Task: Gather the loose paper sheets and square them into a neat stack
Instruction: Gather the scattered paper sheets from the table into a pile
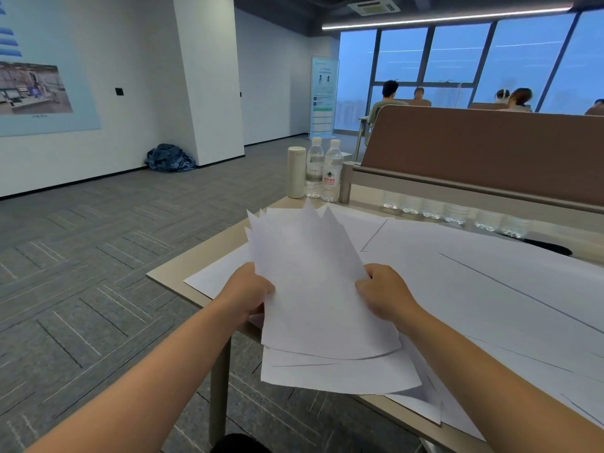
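A fanned bundle of white paper sheets is lifted above the table's left corner, its corners splayed unevenly at top and bottom. My left hand grips the bundle's left edge, thumb on the front sheet. On the bundle's right edge, my right hand holds it with the fingers curled round. Several more loose white sheets lie spread flat over the light wooden table to the right, some overlapping, and one sheet lies under the bundle near the left edge.
A cream flask and two water bottles stand at the table's far corner beside a metal post. A brown divider panel runs along the back, with several clear bottles at its foot. The table's left edge drops to carpeted floor.
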Tool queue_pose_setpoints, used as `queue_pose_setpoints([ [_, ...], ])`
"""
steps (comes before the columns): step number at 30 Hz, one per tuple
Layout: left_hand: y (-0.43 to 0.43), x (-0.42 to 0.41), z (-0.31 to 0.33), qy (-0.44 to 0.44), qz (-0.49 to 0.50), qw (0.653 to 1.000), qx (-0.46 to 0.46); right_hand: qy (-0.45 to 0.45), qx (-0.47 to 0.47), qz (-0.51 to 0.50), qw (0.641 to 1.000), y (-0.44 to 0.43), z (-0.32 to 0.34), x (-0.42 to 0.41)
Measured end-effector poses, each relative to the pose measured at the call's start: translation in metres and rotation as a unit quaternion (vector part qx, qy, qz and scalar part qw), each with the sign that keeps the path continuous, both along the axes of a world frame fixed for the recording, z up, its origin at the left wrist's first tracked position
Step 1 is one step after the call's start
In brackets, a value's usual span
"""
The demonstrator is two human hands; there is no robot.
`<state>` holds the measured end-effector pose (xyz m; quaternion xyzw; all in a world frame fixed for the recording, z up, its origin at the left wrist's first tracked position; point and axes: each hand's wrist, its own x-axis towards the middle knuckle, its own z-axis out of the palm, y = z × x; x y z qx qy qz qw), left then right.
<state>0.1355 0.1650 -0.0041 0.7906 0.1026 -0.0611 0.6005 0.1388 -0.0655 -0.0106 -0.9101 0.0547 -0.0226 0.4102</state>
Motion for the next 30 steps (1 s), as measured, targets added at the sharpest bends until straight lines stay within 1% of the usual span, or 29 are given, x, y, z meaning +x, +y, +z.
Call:
queue_pose_setpoints([
  [4,0.001,-0.002,0.001,-0.023,0.029,0.999,-0.011,-0.011,0.024,-0.028,0.999,-0.006,-0.003,0.0],
  [8,0.001,-0.002,0.002,0.004,0.049,0.994,-0.095,0.001,0.035,-0.047,0.998,-0.01,-0.005,-0.002],
  [10,0.0,-0.002,0.004,0.023,0.05,0.991,-0.118,0.013,0.033,-0.05,0.998,-0.012,-0.004,-0.003],
  [13,-0.004,-0.004,0.006,0.036,0.044,0.993,-0.102,0.038,0.033,-0.051,0.997,-0.016,0.0,-0.004],
  [15,-0.007,-0.005,0.007,0.037,0.048,0.994,-0.086,0.039,0.023,-0.049,0.998,-0.019,0.002,-0.004],
  [18,-0.005,0.001,0.006,0.047,0.09,0.991,-0.087,0.049,0.021,-0.041,0.998,-0.022,0.004,-0.003],
  [20,-0.003,0.006,0.006,0.057,0.1,0.988,-0.099,0.055,0.035,-0.035,0.997,-0.023,0.003,-0.002],
  [25,-0.006,0.011,0.004,0.082,0.115,0.988,-0.058,0.061,0.067,-0.01,0.996,-0.021,0.003,-0.005],
  [26,-0.007,0.011,0.005,0.076,0.113,0.988,-0.073,0.063,0.066,-0.01,0.996,-0.021,0.003,-0.005],
  [28,-0.007,0.009,0.006,0.058,0.103,0.984,-0.131,0.067,0.056,-0.016,0.996,-0.02,0.003,-0.005],
  [29,-0.006,0.009,0.005,0.056,0.09,0.985,-0.134,0.07,0.054,-0.019,0.996,-0.02,0.002,-0.005],
  [30,-0.005,0.008,0.004,0.054,0.068,0.991,-0.105,0.072,0.055,-0.018,0.996,-0.02,0.002,-0.005],
])
